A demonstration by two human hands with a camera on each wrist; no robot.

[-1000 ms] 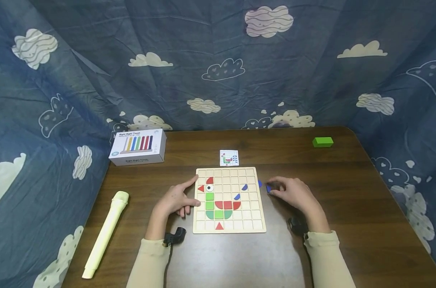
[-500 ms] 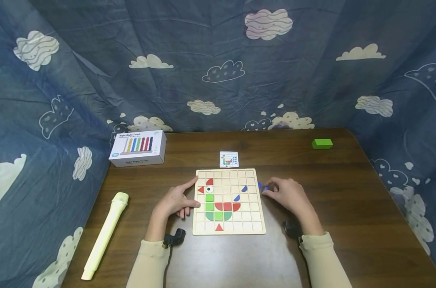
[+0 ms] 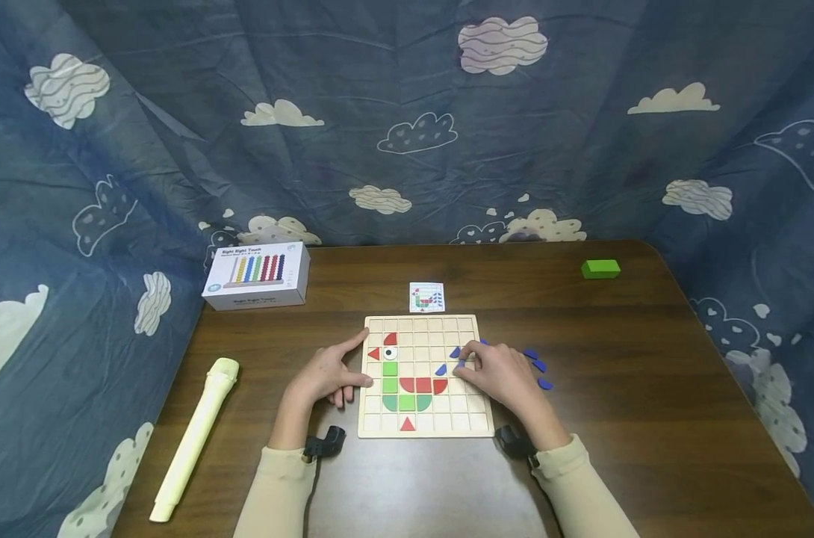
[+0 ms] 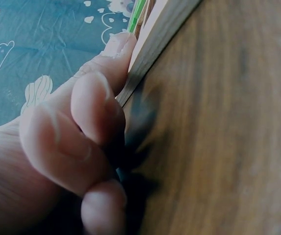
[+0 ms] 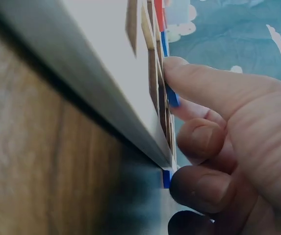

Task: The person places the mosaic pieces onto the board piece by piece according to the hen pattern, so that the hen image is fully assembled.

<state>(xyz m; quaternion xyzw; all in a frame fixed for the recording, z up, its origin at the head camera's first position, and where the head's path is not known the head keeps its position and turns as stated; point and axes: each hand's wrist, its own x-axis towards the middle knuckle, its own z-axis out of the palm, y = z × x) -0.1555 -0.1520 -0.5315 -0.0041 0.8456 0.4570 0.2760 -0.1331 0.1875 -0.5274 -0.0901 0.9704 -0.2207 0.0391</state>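
A square wooden grid board [image 3: 477, 422] lies in front of the person, with red, green and blue pieces and an eye disc [image 3: 390, 353] set in its squares. My left hand [image 3: 322, 371] rests at the board's left edge, thumb and index finger stretched along it, other fingers bent below. Over the right half of the board, my right hand [image 3: 501, 373] pinches a blue half-circle piece [image 5: 173, 97] between thumb and index finger. Two similar blue pieces [image 3: 440, 370] sit in squares just left of those fingertips. Several more blue half-circles [image 3: 539, 366] lie on the table beyond the right hand.
Behind the board is a small printed pattern card [image 3: 427, 297]. A white box with an abacus picture [image 3: 255, 276] stands at the back left, a green block [image 3: 600, 269] at the back right. A cream stick with a thicker end [image 3: 195, 441] lies at left.
My right hand has moved left from the table beside the board to above its squares, carrying the blue half-circle. Loose blue pieces behind it now show. The left hand stays at the edge.
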